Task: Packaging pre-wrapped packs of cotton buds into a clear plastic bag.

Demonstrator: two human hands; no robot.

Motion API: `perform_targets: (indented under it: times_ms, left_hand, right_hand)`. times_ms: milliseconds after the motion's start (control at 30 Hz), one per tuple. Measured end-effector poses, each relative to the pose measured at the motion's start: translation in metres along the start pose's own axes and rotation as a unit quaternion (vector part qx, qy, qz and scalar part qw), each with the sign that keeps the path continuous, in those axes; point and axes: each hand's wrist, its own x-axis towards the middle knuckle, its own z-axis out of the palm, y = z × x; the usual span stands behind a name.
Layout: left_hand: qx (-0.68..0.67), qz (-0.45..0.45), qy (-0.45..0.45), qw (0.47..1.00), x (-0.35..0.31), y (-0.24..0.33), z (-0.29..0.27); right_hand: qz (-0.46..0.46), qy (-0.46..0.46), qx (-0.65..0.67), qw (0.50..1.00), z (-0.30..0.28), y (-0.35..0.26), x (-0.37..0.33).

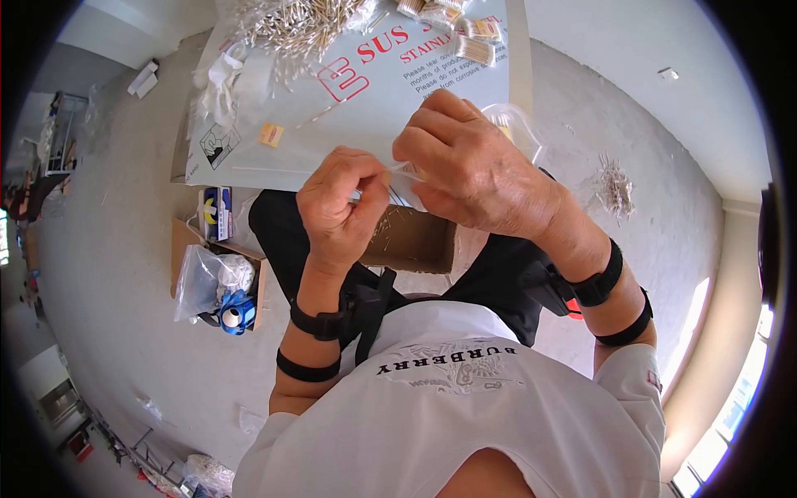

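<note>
My left hand (342, 203) is closed in a pinch near the table's front edge. To its right and a little higher, my right hand (473, 162) is closed too, fingers curled down. A thin piece of clear plastic film (404, 168) stretches between the fingertips of both hands; its full shape is hidden. Partly behind my right hand sits a clear plastic container (525, 133) with something pale and yellow in it. Below the hands, between my legs, a cardboard box (427, 241) holds a few loose cotton swabs.
A heap of loose cotton swabs (299, 26) covers the table's far left, with swab packs (475, 50) to its right. A small yellow label (271, 134) lies on the table (282, 162). Scattered swabs (616, 187) lie on the right floor; an open carton (184, 257) stands at left.
</note>
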Motion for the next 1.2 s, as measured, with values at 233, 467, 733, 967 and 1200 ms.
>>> perform_targets:
  times_ms: [233,467,733,967,1200]
  left_hand:
    - [-0.022,-0.052,0.002,0.998,0.000,-0.004,-0.013]
    - [-0.010,-0.043,-0.014,0.999,0.006,-0.005,-0.024]
    - [-0.011,-0.060,-0.004,0.998,0.003,-0.005,-0.022]
    - [-0.011,-0.054,-0.002,0.998,0.002,-0.006,-0.024]
    - [-0.036,-0.024,-0.059,0.997,0.009,-0.012,-0.030]
  right_hand:
    - [-0.028,0.003,0.011,1.000,-0.018,-0.014,-0.002]
    - [0.013,0.014,0.034,0.999,-0.015,-0.017,-0.001]
    - [0.115,-0.094,0.157,0.976,0.001,-0.014,-0.003]
    - [0.083,-0.084,0.111,0.987,0.016,-0.008,-0.008]
    - [0.037,-0.080,0.009,0.996,0.017,-0.006,-0.009]
